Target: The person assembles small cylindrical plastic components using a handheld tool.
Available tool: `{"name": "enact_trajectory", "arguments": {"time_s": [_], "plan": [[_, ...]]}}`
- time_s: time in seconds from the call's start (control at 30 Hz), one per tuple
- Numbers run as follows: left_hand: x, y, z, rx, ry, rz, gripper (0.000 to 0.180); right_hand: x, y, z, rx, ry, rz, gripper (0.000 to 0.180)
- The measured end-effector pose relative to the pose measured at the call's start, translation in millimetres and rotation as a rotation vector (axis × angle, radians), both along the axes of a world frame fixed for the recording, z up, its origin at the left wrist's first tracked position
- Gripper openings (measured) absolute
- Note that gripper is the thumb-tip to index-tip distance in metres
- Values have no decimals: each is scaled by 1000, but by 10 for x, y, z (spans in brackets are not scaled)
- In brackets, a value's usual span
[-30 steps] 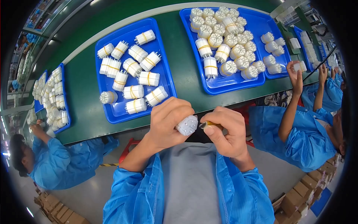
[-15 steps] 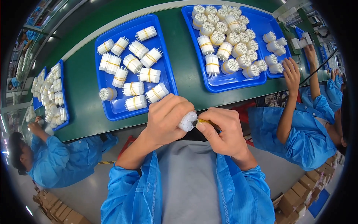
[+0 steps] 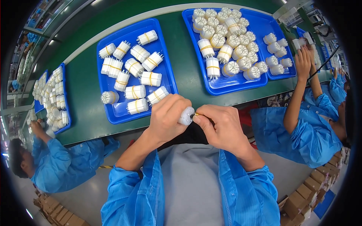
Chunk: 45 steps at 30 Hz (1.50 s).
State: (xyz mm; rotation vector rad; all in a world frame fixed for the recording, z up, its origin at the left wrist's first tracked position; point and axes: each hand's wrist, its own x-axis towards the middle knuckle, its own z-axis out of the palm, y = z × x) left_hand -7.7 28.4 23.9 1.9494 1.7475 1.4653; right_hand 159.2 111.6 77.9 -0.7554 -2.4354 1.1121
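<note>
My left hand (image 3: 167, 117) is closed around a whitish cylindrical part (image 3: 185, 116), whose end faces my right hand. Thumb and fingers of my right hand (image 3: 222, 125) pinch a small yellow piece (image 3: 196, 114) against a dark spot at that end. Most of the yellow piece is hidden by the fingers, so its kind does not show. Just beyond my left hand lies a blue tray (image 3: 172, 73) with several white cylinders, such as this cylinder (image 3: 151, 78), each with a yellow band around it and thin prongs at one end.
At the right, a second blue tray (image 3: 222, 89) is packed with white cylinders, beside another blue tray (image 3: 260, 28). More filled trays stand far left on the green table (image 3: 81, 86). Co-workers in blue sit on both sides; a co-worker's hand (image 3: 302, 62) reaches over the table at right.
My hands and the part have shifted slightly left, and less of the yellow piece shows. The right co-worker's nearer hand has moved up toward the other hand.
</note>
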Motion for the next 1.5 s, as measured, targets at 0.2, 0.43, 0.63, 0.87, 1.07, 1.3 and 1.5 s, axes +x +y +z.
{"name": "enact_trajectory", "arguments": {"time_s": [0.2, 0.43, 0.63, 0.87, 1.07, 1.3, 1.5], "plan": [[53, -22, 143, -228, -366, -62, 42, 79, 36, 39, -212, 101, -65, 13], [34, -90, 31, -75, -395, -129, 36, 103, -61, 108, -295, 65, 1, 14], [3, -81, 79, -6, -133, -103, 31, 95, -88, 101, -231, 24, 19, 13], [-38, -60, 24, 14, -6, -80, 28, 64, -116, 44, -103, 49, -6, 14], [-62, -40, -19, 14, 72, -63, 29, 27, -55, 43, -101, -54, -1, 16], [-59, -41, -97, -2, 44, -61, 28, 1, 22, -73, -119, -81, 71, 15], [37, -25, 46, -137, -321, -27, 32, -12, 39, 3, -345, -64, -24, 17]]}}
